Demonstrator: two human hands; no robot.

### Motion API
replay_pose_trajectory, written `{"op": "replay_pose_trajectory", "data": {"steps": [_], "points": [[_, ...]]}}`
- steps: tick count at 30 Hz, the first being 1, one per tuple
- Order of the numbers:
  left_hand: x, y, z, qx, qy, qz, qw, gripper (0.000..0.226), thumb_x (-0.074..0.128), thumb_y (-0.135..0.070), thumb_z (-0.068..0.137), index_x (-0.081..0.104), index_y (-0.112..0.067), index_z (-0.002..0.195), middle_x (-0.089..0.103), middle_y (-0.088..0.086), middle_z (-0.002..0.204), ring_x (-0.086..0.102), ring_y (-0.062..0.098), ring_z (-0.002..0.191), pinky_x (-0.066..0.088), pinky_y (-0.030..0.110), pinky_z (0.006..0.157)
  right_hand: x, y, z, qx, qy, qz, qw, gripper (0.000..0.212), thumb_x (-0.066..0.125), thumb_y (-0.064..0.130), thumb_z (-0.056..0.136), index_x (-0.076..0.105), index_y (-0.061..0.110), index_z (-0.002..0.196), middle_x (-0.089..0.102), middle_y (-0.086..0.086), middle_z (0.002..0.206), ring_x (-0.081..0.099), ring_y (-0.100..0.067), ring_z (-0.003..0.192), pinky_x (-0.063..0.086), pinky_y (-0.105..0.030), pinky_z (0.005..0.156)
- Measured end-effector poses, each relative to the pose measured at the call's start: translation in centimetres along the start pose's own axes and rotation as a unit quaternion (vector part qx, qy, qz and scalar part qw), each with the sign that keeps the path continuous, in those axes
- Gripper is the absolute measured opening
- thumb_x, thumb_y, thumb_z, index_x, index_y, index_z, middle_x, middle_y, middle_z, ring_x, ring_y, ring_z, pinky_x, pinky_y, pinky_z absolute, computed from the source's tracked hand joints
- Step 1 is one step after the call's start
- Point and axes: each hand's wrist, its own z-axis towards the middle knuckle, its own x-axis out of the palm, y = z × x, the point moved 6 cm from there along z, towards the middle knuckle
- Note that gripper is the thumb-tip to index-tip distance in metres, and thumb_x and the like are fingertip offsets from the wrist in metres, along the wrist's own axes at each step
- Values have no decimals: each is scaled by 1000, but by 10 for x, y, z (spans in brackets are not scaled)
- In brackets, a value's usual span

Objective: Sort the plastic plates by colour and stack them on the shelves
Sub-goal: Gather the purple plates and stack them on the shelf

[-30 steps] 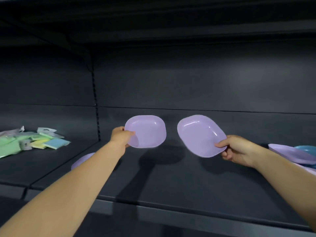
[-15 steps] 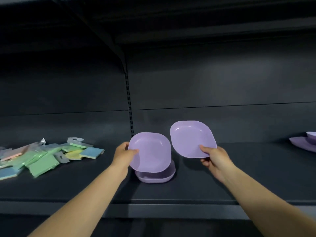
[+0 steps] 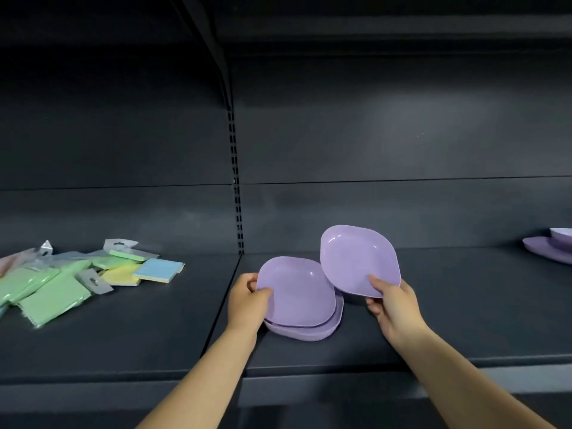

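My left hand (image 3: 247, 300) grips the left rim of a lilac plastic plate (image 3: 297, 292), which lies nested on top of another lilac plate (image 3: 335, 323) standing on the dark shelf (image 3: 433, 320). To its right, my right hand (image 3: 391, 300) pinches the lower rim of a second lilac plate (image 3: 356, 258), tilted up above the shelf and slightly overlapping the stack's right side. More lilac plates (image 3: 551, 250) sit at the far right edge of the shelf.
Several packets of green, yellow and blue sponges (image 3: 77, 280) lie in a heap on the left shelf bay. A slotted upright post (image 3: 236, 181) divides the two bays. A dark shelf overhangs above.
My left hand lowered its lilac plate onto the plate on the shelf. My right hand brought its plate down and closer to the stack.
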Motion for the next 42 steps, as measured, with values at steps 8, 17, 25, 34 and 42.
{"op": "replay_pose_trajectory", "data": {"steps": [8,17,25,34,42], "points": [[3,4,3,4,36,-29,999,21,58,-2,87,63,-12,104,64,1,95,57,15,86,43,22,69,-2,-3,3,-14,-6,-44,999,19,48,0,92,49,8,110,52,-5,82,37,-16,51,33,-21,40],[6,4,3,-1,48,-12,999,24,56,-12,92,64,-12,115,61,-4,113,54,12,104,36,23,87,11,-1,-13,-64,17,-165,984,35,45,-2,87,44,23,112,55,-2,98,46,-19,65,42,-29,53],[7,13,7,-30,58,-3,998,31,56,-33,91,65,-6,104,66,12,110,59,30,109,41,29,82,19,-4,-32,-62,9,-218,974,28,50,3,85,46,19,108,57,-1,98,54,-15,78,42,-26,61],[10,6,1,-4,72,20,997,32,51,-30,95,66,-7,112,67,5,115,60,22,110,40,25,84,42,-15,-56,-104,33,-349,931,39,64,25,86,47,17,120,44,3,119,52,-17,107,44,-32,94],[12,2,-4,-16,84,39,996,41,47,-37,97,56,-14,130,55,0,134,51,17,122,35,26,96,36,-14,-64,-102,26,-361,926,23,62,36,87,50,20,98,54,4,109,57,-13,97,42,-26,80]]}}
